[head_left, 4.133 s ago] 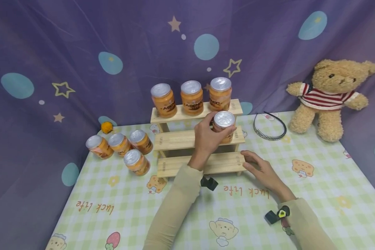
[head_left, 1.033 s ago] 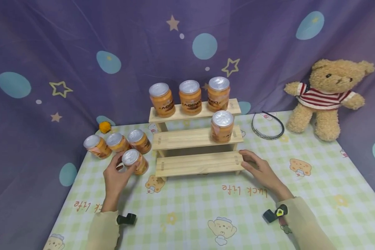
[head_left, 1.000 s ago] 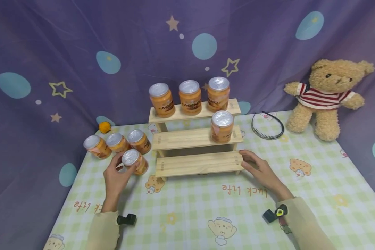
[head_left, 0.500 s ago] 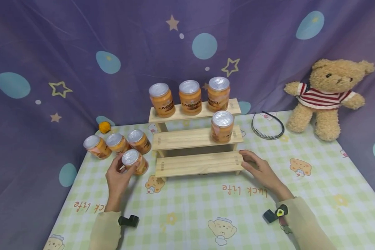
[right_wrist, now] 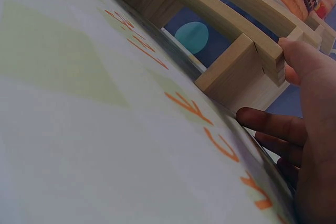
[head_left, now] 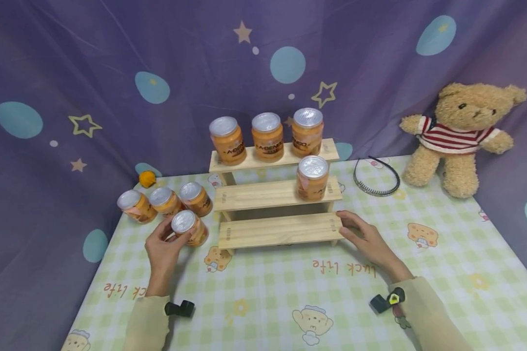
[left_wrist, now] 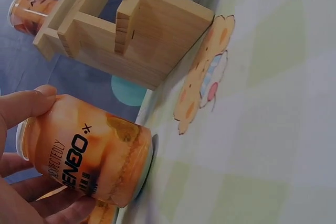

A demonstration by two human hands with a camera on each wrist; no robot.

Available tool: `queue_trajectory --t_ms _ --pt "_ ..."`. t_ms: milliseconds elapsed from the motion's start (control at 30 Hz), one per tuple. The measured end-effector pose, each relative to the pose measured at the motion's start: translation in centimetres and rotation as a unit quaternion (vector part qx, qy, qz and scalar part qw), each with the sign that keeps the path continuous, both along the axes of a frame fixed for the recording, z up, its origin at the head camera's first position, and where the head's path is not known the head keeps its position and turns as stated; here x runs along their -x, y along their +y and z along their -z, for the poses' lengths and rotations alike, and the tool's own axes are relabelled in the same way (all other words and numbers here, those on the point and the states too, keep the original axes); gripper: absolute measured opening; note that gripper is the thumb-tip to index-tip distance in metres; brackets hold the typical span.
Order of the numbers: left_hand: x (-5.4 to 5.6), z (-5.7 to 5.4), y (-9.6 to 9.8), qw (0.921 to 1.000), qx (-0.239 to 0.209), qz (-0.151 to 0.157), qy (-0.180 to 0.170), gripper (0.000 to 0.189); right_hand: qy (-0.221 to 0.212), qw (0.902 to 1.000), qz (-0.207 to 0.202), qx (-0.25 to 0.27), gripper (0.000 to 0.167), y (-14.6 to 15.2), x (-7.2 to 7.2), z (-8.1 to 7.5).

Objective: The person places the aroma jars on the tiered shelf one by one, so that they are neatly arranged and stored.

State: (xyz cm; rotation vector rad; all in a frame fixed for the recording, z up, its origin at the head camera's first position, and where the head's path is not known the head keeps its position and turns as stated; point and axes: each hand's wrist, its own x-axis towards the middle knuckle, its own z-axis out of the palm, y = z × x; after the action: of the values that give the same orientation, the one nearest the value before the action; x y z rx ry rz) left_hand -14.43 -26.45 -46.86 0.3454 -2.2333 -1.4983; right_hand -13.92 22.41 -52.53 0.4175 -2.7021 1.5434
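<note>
A wide orange jar with a silver lid stands on the tablecloth, and my left hand holds it between thumb and fingers. Dark lettering shows on this jar's side in the left wrist view, its base at the cloth. My right hand touches the right end of the lowest board of a three-step wooden shelf. In the right wrist view the thumb meets the board's end while other fingers extend below it. Another matching jar sits at the right of the middle step.
Three jars line the top step. Three more stand on the table behind the held one. An orange pompom-like ball lies at the back left. At right are a black headband and a teddy bear.
My left hand set a jar on the middle step's right side, let go and moved left to the front table jar. During the last second it shifts only slightly. The right hand stays put.
</note>
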Motion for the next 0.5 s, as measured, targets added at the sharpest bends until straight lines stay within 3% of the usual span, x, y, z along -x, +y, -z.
queue_trajectory --t_ms 200,500 --pt "-0.3 -0.9 0.1 0.9999 -0.009 -0.005 0.013 0.054 0.0 1.0 -0.001 0.002 0.044 0.1 0.0 0.0" --pt "-0.8 -3.2 0.7 0.999 -0.027 -0.019 0.029 0.055 0.001 1.0 -0.001 -0.001 0.044 0.0 0.0 0.0"
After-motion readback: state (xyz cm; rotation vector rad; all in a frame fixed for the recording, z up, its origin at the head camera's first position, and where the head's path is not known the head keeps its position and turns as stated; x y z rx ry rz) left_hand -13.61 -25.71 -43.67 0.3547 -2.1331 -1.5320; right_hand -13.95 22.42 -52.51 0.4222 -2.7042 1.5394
